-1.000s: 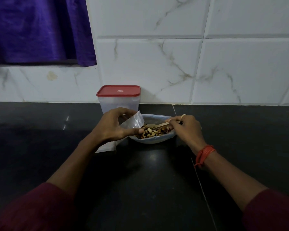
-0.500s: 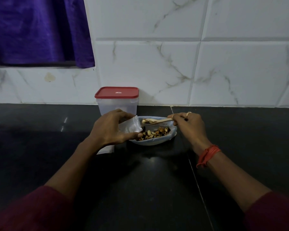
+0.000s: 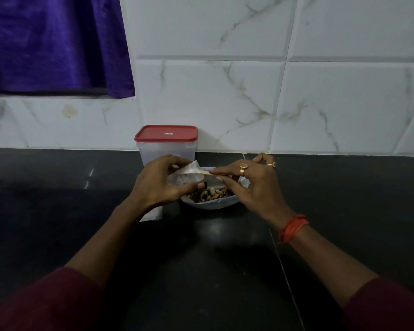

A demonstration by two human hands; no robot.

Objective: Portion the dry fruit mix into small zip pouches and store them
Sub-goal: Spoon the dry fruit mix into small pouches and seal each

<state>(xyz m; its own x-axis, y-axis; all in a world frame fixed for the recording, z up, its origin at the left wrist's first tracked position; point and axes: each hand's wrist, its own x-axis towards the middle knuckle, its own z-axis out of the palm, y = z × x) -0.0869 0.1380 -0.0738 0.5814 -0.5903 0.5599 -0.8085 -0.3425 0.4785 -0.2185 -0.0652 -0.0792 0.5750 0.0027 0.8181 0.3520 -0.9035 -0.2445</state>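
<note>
A dark, glossy bench fills the lower half of the view and carries pale glints of light. A thin light seam runs across it on the right, from the wall towards the near edge. Behind it stands a wall of large white tiles with grey-brown marble veining. One tile low on the left bears a small yellowish stain. A purple curtain hangs at the upper left, its hem just above that tile row.

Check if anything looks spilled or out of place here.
No spill shows: the dry fruit mix lies in its bowl, and the lidded container stands upright. The only oddity is a yellowish stain on the left wall tile.
</note>
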